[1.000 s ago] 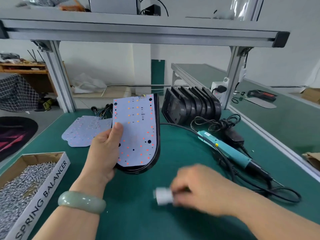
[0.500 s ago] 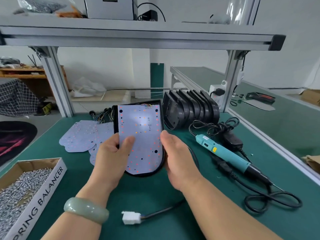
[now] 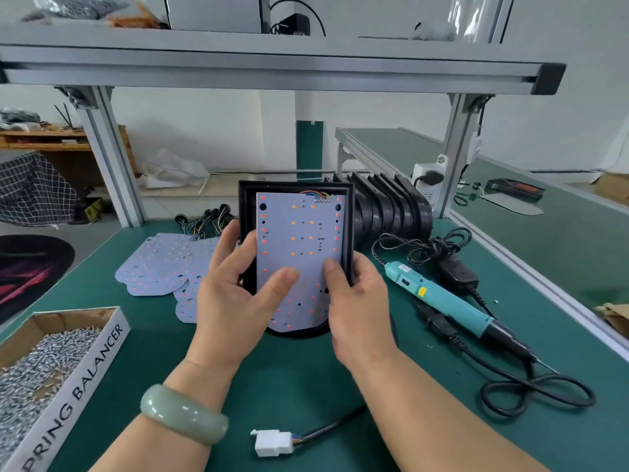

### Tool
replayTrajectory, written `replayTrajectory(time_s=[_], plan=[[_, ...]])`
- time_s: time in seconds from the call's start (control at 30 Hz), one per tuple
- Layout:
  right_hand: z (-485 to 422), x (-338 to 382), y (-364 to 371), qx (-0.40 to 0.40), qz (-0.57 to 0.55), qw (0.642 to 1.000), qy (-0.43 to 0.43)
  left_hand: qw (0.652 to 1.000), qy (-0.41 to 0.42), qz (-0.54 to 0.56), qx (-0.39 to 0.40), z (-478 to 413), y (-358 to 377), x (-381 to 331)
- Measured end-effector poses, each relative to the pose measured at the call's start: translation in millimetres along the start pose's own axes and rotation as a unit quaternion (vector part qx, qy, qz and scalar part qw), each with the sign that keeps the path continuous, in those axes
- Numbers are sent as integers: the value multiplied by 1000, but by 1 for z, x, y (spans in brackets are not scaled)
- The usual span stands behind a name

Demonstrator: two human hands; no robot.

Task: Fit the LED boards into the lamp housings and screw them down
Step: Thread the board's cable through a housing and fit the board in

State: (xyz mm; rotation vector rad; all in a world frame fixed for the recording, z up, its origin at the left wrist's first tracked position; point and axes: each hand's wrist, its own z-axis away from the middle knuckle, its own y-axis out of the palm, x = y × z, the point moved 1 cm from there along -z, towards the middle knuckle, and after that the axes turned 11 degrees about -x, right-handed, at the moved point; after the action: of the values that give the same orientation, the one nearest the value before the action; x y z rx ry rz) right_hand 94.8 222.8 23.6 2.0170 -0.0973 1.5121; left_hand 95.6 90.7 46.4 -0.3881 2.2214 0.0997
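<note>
LED board (image 3: 299, 240), pale with rows of red and orange diodes, lies inside the black lamp housing (image 3: 348, 229); coloured wires meet its far edge, and its rounded near end sits within the housing's curved rim. The assembly is held tilted up above the middle of the green table (image 3: 306, 379), between the two hands. Left hand (image 3: 235, 294): fingers curled round the housing's left edge, thumb laid flat on the lower left of the board face. Right hand (image 3: 357, 301): fingers wrapped behind the housing's right edge, thumb tip pressing the board near its right margin. Both hands are closed in a grip on the assembly, with nothing else in them. A pale green bangle (image 3: 183, 415) is worn on the left wrist. Legible writing: "PRING BALANCER" on the side of the cardboard box (image 3: 85, 379) at near left, which is filled with small silver screws (image 3: 41, 362); the first letter is cut off by the frame edge. A yellow label on the teal electric screwdriver (image 3: 442, 301) is too small to read. The screwdriver lies just right of the right hand, its black cord (image 3: 531, 390) looped at near right. A row of upright black housings (image 3: 391, 206) stands just behind and right of the held one. Loose LED boards (image 3: 160, 264) lie flat to the left of the left hand. A white connector (image 3: 274, 442) on a dark cable rests near, between the forearms
</note>
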Motion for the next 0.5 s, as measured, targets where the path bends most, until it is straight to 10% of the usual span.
replayTrajectory(time_s=[0.13,0.23,0.37,0.5], plan=[[-14,10,-13,-45,-24,999,-12,989,-77,126,-16,-3,-9,-7],[-31,21,-27,-125,-55,991,-13,994,-56,-20,90,-6,-27,-20],[-37,34,-34,-116,-131,984,26,774,34,-342,531,32,1,-31],[-35,50,-39,-36,-228,970,71,755,146,-513,382,30,25,-20]])
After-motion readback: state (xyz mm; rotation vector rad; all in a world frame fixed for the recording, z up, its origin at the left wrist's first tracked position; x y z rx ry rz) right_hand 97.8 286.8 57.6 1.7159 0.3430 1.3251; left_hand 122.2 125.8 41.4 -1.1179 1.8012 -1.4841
